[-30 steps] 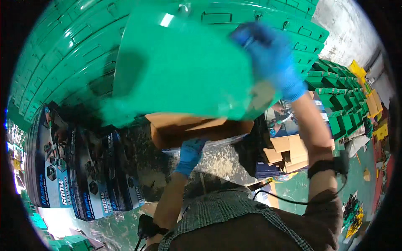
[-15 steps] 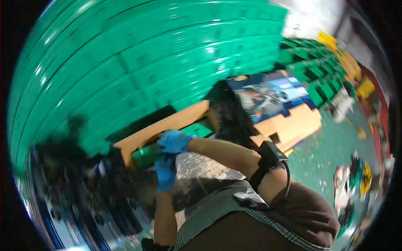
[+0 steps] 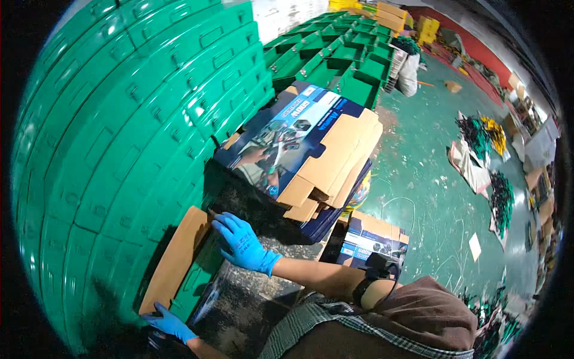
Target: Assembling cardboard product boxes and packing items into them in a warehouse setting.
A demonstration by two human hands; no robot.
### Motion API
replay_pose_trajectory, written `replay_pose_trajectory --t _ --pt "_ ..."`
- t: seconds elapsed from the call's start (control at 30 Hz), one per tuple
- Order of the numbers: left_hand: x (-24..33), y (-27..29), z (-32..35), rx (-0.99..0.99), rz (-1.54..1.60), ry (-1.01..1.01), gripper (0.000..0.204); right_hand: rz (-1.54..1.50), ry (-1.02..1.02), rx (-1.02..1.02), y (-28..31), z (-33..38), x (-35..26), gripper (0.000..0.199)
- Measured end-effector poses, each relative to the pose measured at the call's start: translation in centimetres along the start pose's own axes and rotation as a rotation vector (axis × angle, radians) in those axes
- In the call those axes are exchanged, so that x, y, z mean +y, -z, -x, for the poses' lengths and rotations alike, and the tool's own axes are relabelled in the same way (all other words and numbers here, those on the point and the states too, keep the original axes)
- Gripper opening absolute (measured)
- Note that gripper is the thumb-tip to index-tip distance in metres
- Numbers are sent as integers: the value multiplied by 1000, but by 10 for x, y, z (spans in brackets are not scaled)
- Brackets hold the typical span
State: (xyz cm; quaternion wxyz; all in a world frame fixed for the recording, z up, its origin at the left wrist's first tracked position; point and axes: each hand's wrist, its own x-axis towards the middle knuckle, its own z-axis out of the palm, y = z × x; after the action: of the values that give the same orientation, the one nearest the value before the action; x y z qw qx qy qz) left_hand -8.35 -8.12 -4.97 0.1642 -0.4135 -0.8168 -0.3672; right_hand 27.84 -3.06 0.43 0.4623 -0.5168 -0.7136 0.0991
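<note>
An open cardboard box [image 3: 173, 263] with a raised brown flap lies at the foot of the stacked green cases. Inside it a green case [image 3: 194, 286] shows. My right hand [image 3: 244, 245], blue-gloved, is at the box's far end, fingers stretched and thumb apart, fingertips touching the flap's end. At the near end, my left hand [image 3: 170, 323], also blue-gloved, has its thumb and fingers about the flap's lower corner. Beneath the box is a dark, worn work surface [image 3: 263, 281].
A tall wall of green cases [image 3: 137, 113] rises at left. Flattened printed cartons [image 3: 299, 143] are piled beyond my right hand, with another printed box [image 3: 371, 239] beside my right forearm. Open green cases [image 3: 335, 60] fill the back. Bundles [image 3: 478, 143] lie on the green floor [image 3: 418, 179].
My hands, earlier close together on the green case in the box, are now apart at the box's two ends. The view has turned to the right.
</note>
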Motion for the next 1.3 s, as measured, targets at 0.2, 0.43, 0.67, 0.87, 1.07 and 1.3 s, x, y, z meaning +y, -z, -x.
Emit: replay_pose_trajectory --t 0.2,0.43,0.67,0.87,1.07,1.3 --pt "3 -11 1 -139 390 185 78 -32 57 43 -7 0 32 63" --pt "10 37 -22 -591 1305 997 69 -128 158 -363 -13 6 26 46" --pt "18 46 -34 -1108 38 -506 62 360 -177 -640 24 -40 42 56" --pt "23 40 -20 -787 -71 -993 69 171 517 -652 -20 -40 71 58" --pt "58 60 -43 -1271 -92 -733 93 240 493 -802 -26 -42 69 75" --pt "30 68 -34 -922 -236 -1023 64 337 760 -260 -63 -14 45 28"
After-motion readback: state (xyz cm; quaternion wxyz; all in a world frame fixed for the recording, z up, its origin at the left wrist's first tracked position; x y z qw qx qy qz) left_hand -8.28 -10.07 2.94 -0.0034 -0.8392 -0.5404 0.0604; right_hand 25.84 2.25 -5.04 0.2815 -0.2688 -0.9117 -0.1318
